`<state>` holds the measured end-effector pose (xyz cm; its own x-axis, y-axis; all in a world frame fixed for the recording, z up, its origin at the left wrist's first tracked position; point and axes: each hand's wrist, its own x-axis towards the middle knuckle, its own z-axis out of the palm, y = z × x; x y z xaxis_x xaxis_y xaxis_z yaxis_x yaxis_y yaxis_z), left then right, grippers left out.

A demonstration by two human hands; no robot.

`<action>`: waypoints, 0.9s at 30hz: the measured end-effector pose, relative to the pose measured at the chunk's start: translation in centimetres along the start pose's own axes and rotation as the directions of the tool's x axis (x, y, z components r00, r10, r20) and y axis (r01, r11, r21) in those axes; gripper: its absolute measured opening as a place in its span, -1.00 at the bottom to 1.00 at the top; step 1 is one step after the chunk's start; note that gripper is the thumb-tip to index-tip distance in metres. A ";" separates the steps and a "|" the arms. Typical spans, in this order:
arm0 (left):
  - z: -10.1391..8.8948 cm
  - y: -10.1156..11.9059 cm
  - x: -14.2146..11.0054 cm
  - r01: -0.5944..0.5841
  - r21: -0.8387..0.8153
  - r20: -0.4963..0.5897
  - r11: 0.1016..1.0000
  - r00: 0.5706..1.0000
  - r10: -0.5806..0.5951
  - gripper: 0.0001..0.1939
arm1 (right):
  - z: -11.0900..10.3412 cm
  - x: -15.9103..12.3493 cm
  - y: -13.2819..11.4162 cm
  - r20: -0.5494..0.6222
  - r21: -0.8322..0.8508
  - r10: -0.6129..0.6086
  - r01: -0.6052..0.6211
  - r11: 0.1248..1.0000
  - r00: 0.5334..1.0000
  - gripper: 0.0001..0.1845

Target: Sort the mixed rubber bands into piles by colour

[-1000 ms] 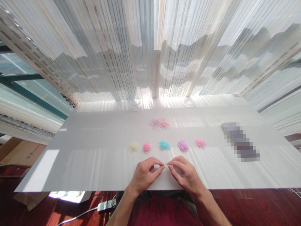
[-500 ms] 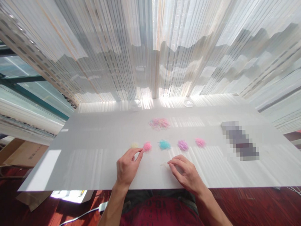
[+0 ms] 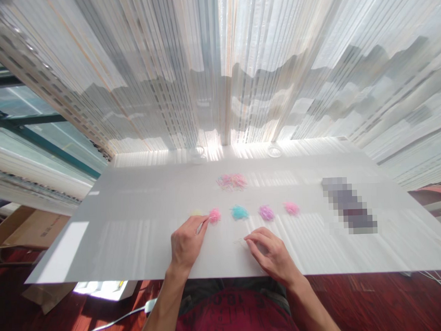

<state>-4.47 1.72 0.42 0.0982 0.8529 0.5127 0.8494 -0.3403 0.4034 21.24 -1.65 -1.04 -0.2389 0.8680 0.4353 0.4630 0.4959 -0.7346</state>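
From where I'm standing, the left hand (image 3: 187, 236) is bringing thumb and forefinger together at the left edge of a hot-pink, fluffy-looking round pile of fine strands (image 3: 215, 216); whether a single strand is sitting between those tips, I cannot tell. The right hand (image 3: 269, 250) is resting near the front of the smooth white counter (image 3: 135, 197), its closed fingertips apparently gripping some hair-thin pale strands (image 3: 238, 241) that are curling out to the left. That low, steady position is probably leaving the wisps clear of the coloured heaps. The hot-pink pile is lying second from the left in a row: a pale-yellow pile (image 3: 195, 213) is partly hiding behind the left hand, while a turquoise tangled pile (image 3: 239, 212), a purple rounded pile (image 3: 266, 212) and a lighter-pink pile (image 3: 291, 208) are lying to the right. The gaps are presumably stopping colours from mingling, and the row is sitting within easy reach. Behind it, a looser, mixed pastel heap (image 3: 231, 181) is spreading stray ends outward, looking springy, perhaps rubbery. Two clear round dishes (image 3: 197, 153) (image 3: 274, 151) are standing at the far edge, by the sheer striped curtain (image 3: 211, 103), seemingly out of the way.
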 end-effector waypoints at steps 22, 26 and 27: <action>1.0 4.7 -1.1 -0.077 -0.526 0.150 0.847 0.972 0.182 -0.85 | 0.1 -0.3 0.2 -0.097 0.034 -0.014 0.017 0.999 0.995 -0.88; 1.1 4.6 -1.4 -0.045 -0.536 0.188 0.843 0.967 0.172 -0.84 | 0.1 -0.3 0.0 -0.125 0.050 -0.006 0.013 0.999 0.992 -0.89; 1.1 4.6 -1.5 -0.042 -0.541 0.195 0.840 0.965 0.174 -0.83 | 0.2 -0.3 -0.1 -0.128 0.051 -0.010 0.017 0.999 0.992 -0.89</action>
<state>-0.17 -0.67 0.64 0.3440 0.8411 0.4174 0.4288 -0.5362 0.7271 21.14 -1.92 -1.21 -0.1323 0.8523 0.5061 0.4146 0.5113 -0.7528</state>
